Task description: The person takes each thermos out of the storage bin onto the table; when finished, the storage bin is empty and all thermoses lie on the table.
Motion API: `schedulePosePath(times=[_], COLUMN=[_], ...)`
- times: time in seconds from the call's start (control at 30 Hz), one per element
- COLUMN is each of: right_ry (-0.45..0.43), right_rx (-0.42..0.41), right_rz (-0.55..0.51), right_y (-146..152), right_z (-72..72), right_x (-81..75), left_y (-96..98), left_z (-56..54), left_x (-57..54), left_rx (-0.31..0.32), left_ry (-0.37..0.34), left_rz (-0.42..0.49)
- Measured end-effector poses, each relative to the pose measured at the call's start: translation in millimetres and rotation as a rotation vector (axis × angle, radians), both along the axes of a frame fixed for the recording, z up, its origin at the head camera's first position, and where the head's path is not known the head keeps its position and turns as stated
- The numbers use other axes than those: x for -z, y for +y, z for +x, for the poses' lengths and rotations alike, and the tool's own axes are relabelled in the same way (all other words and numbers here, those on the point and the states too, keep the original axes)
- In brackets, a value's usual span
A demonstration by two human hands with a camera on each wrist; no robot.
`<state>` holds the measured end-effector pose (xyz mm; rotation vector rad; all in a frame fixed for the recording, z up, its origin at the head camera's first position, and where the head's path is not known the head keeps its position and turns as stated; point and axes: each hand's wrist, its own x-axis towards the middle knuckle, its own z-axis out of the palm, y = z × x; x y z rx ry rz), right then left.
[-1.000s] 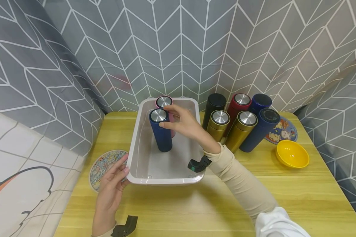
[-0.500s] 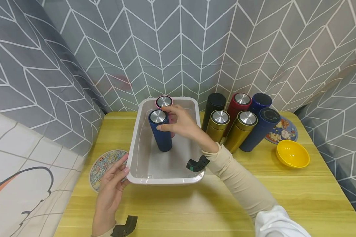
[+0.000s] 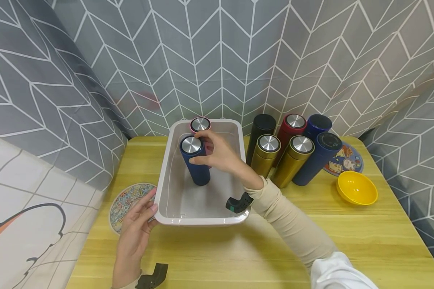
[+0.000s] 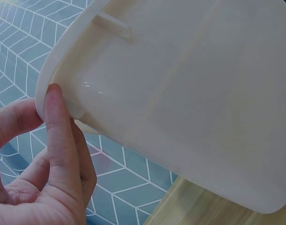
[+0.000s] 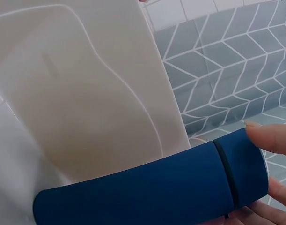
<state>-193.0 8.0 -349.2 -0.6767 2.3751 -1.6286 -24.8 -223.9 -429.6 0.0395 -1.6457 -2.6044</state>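
A navy blue thermos (image 3: pixel 198 168) with a silver-topped lid stands in the white plastic bin (image 3: pixel 202 220). My right hand (image 3: pixel 220 154) grips it near the lid, thumb on the near side and fingers around the far side. In the right wrist view the thermos (image 5: pixel 133 187) shows its dark seam below the lid, with fingertips at the lid end. Just behind it is a pink thermos (image 3: pixel 200 123), partly hidden by my hand. My left hand (image 3: pixel 135 220) pinches the bin's near left corner; the left wrist view shows the thumb and fingers on the rim (image 4: pixel 48 65).
Right of the bin stand several thermoses: black (image 3: pixel 263 122), red (image 3: pixel 294 120), two gold ones (image 3: pixel 267 146), and two blue ones (image 3: pixel 327 144). A yellow bowl (image 3: pixel 356 188) and a round patterned mat (image 3: pixel 349 158) lie farther right. Another mat (image 3: pixel 121 208) is under my left hand.
My right hand has shifted slightly left and toward me, and the navy thermos's top has tipped the same way while its base keeps its place. The left hand and bin have not moved.
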Motion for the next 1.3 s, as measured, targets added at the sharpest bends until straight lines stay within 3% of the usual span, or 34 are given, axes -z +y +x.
schedulePosePath(times=[0.33,0.53,0.73,1.3], right_ry=[0.088,0.05,0.075,0.099], right_rx=[-0.012,0.013,0.02,0.003], right_rz=[0.032,0.051,0.127,0.184], right_y=[-5.9,-7.6,-6.0,-2.7], right_z=[4.3,6.0,6.6,7.5], right_x=[4.6,4.6,4.3,3.4], left_y=[0.1,0.8,0.8,-0.2], left_z=[0.0,0.2,0.3,1.2], left_x=[0.5,-0.4,-0.4,1.1], left_rx=[0.0,-0.005,-0.001,0.006], left_ry=[0.009,-0.003,-0.001,0.019], left_rz=[0.01,0.009,0.008,0.003])
